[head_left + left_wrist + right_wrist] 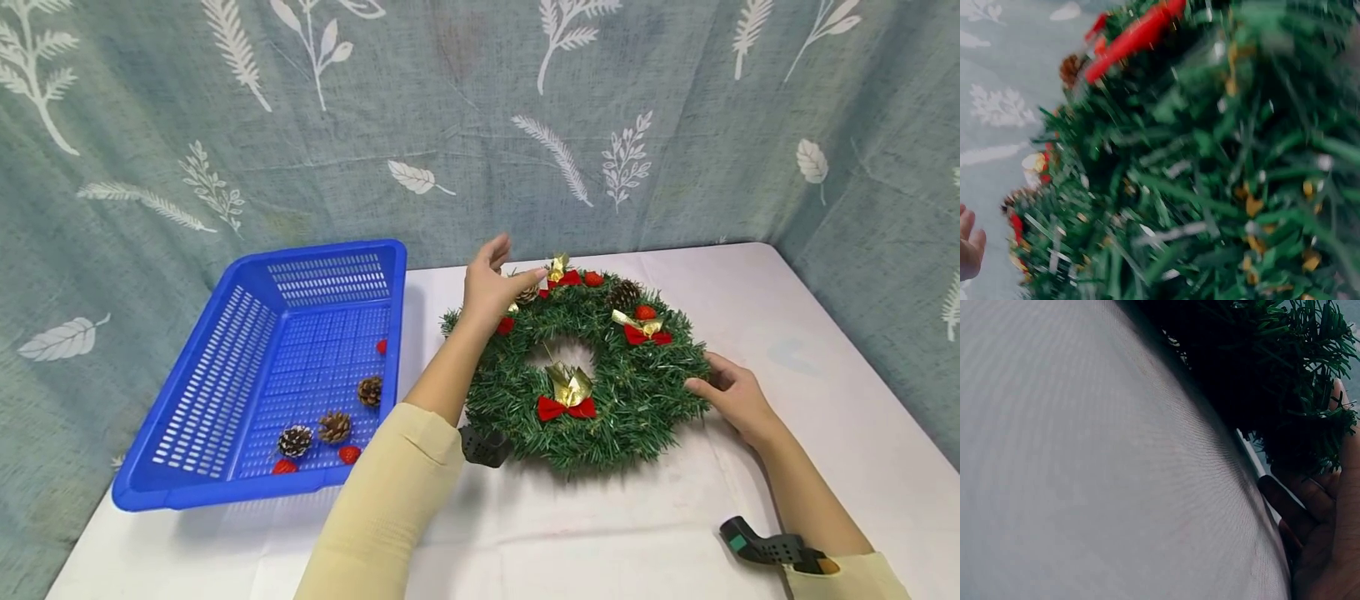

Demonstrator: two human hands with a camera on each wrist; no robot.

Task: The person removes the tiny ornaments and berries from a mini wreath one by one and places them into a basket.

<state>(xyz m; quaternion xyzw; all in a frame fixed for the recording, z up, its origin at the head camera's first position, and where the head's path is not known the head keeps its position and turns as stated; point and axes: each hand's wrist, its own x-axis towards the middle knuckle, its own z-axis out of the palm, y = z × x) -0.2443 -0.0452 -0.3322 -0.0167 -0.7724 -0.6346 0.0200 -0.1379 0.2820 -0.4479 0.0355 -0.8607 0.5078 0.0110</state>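
A green Christmas wreath (600, 425) lies on the table, decorated with red bows (566, 408), gold ribbons, red berry-like ornaments (593, 279) and pine cones (622, 293). My left hand (491, 287) is over its upper left edge, thumb stretched toward a pine cone beside a bow, the other fingers raised and loosely bent. In the left wrist view only some fingertips (969, 244) show, apart from the greenery. My right hand (738, 400) holds the wreath's right edge, thumb on the near side and fingers on the far side; the right wrist view shows fingers (1297, 512) under the sprigs.
Left of the wreath stands a blue plastic basket (258, 493) holding several pine cones (334, 427) and red ornaments (349, 454). A white cloth (600, 533) covers the table. Behind it hangs a grey-green curtain (465, 125) with white leaf patterns.
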